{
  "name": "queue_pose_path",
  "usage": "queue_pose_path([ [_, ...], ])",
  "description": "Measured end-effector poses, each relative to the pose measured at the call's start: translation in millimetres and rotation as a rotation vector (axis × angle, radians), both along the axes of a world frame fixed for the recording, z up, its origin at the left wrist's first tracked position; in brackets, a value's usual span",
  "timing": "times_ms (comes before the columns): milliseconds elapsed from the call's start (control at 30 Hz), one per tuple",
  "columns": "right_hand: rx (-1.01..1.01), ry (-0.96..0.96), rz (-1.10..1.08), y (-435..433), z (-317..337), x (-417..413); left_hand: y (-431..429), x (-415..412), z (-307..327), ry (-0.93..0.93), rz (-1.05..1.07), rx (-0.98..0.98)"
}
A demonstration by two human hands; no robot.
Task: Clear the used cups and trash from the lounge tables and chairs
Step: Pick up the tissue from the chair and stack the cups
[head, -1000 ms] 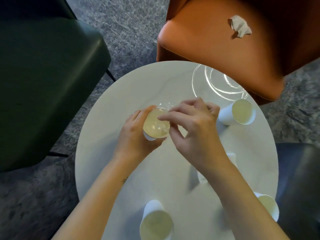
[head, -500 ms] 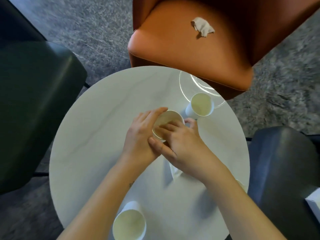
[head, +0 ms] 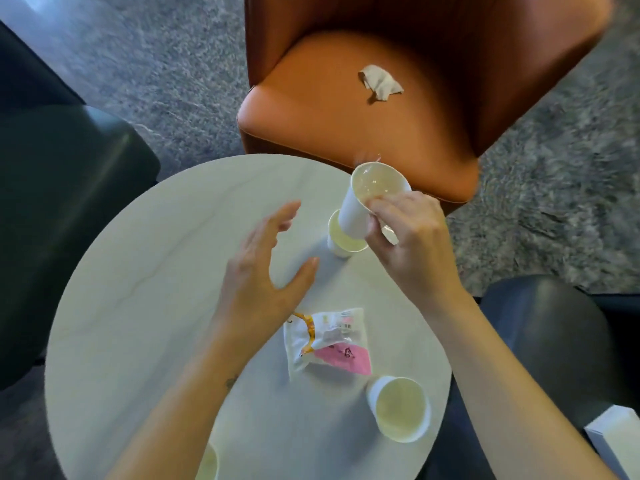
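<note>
My right hand (head: 410,237) grips a white paper cup (head: 367,199) by its rim, tilted, with clear plastic wrap crumpled inside it. Its base hangs just over the mouth of a second paper cup (head: 346,242) standing on the round white table (head: 145,306). My left hand (head: 266,271) hovers open above the table, left of both cups, holding nothing. A white and pink snack wrapper (head: 329,341) lies in front of my hands. Another paper cup (head: 400,412) stands near the table's right front edge, and one more cup (head: 207,464) peeks out from behind my left forearm.
A crumpled white tissue (head: 381,83) lies on the seat of the orange armchair (head: 346,133) beyond the table. A dark green chair (head: 62,202) stands at left, a black chair (head: 554,341) at right with a white box (head: 616,441) on it. Grey carpet surrounds them.
My left hand let go of the cup and opened. My right hand carried the cup to the right, over the other cup. The snack wrapper came into view.
</note>
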State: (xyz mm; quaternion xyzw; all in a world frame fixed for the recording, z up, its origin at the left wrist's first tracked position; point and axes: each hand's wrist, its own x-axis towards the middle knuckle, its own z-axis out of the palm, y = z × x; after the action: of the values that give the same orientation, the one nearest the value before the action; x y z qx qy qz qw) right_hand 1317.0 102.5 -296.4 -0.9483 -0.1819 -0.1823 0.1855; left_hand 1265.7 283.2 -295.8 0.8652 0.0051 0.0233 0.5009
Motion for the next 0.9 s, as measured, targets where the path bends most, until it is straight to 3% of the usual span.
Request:
queue_pose_path([
  [133, -0.053, 0.123, 0.094, -5, -30, 8, 37, -55, -13, 0.056, 0.192, 0.114],
  [300, -0.287, 0.293, 0.181, -11, -78, 8, 63, -128, -24, 0.255, 0.396, 0.199],
  [433, -0.322, 0.316, 0.172, -10, -92, 11, 58, -163, -28, 0.369, 0.496, 0.259],
  [667, -0.09, 0.202, 0.088, -11, -85, 5, 42, -186, -54, 0.628, 0.402, 0.418],
  [900, -0.035, 0.502, 0.127, 3, -83, 18, 30, -189, -67, 0.564, 0.516, 0.419],
])
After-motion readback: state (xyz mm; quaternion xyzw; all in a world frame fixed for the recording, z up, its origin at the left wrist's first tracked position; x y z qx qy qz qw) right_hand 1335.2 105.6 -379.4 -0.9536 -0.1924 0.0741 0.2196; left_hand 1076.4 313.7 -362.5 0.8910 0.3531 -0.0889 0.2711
